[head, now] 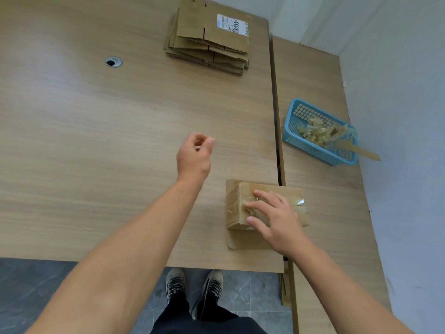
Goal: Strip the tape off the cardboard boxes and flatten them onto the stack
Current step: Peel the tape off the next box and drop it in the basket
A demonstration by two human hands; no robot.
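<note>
A wide wooden table is seen from above, with a narrower side table set against its right edge. At the far end of the wide table a stack of flattened cardboard is laid, and a white shipping label is borne on its top sheet. A blue plastic basket is placed on the side table, well apart from the stack, and crumpled tape scraps are heaped in it, with one long strip hung over its right rim.

The taped cardboard box is found near the front right corner of the wide table, by the seam between the tables, on a flat sheet of cardboard. The right hand is laid on the box top with its fingers spread wide; the forefinger tip is set at a lifted lump of tape, and the thumb is rested at the near edge. The left hand is held over bare table left of the box, its fingers curled in toward the thumb, with nothing seen in them. A round cable hole is cut in the far left of the table.
</note>
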